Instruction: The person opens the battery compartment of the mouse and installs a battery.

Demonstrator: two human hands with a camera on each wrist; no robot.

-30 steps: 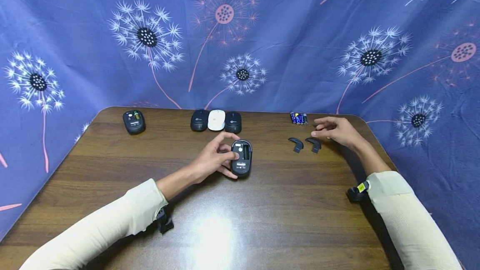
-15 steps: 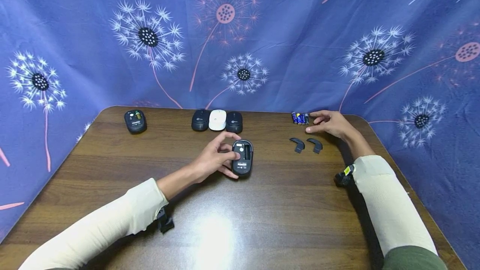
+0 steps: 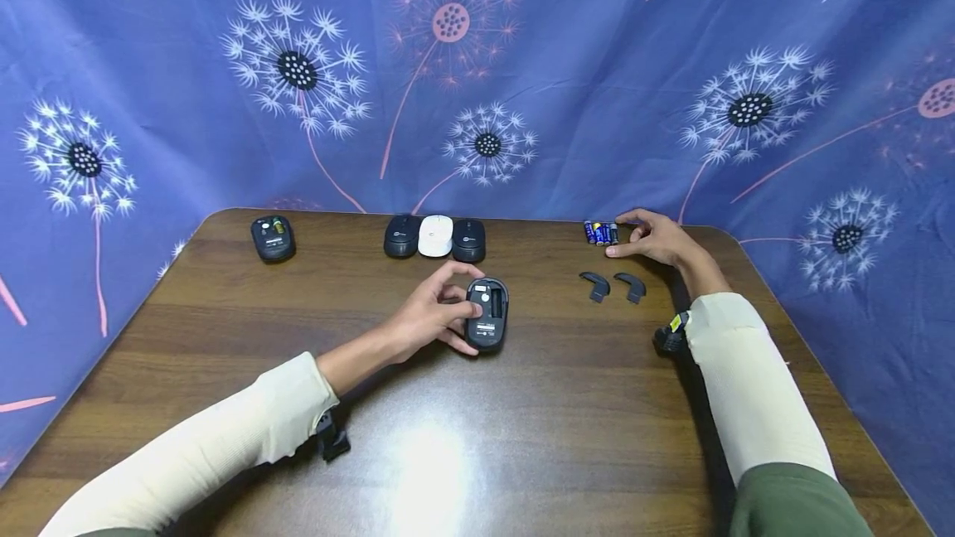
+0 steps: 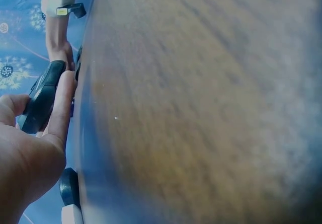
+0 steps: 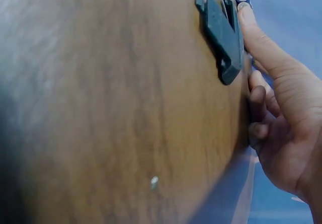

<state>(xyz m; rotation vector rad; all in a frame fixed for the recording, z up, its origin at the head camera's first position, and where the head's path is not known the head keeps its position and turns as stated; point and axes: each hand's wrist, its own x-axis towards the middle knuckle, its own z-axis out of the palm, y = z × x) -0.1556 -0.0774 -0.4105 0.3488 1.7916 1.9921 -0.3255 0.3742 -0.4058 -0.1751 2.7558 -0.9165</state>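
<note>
My left hand (image 3: 429, 311) grips a black computer mouse (image 3: 488, 330), held underside up with its battery compartment open and bare. In the left wrist view, thumb and fingers pinch the mouse (image 4: 43, 95) by its sides. At the back right, a row of several blue batteries (image 3: 599, 233) lies side by side. My right hand (image 3: 656, 240) has thumb and index finger at the two ends of the rightmost battery (image 3: 614, 234). The right wrist view shows the thumb against a battery end (image 5: 243, 5). Two black battery covers (image 3: 597, 287) (image 3: 632, 287) lie just in front.
Two black mice (image 3: 402, 236) (image 3: 468, 240) flank a white mouse (image 3: 436, 236) at the table's back edge. Farther left lies another black mouse (image 3: 273, 239), underside up, with a battery in it. A patterned blue cloth (image 3: 567, 65) hangs behind the wooden table (image 3: 567, 429).
My right hand has moved left and back from beside the batteries, bringing its thumb and index finger to the rightmost one. The left hand keeps the mouse in place.
</note>
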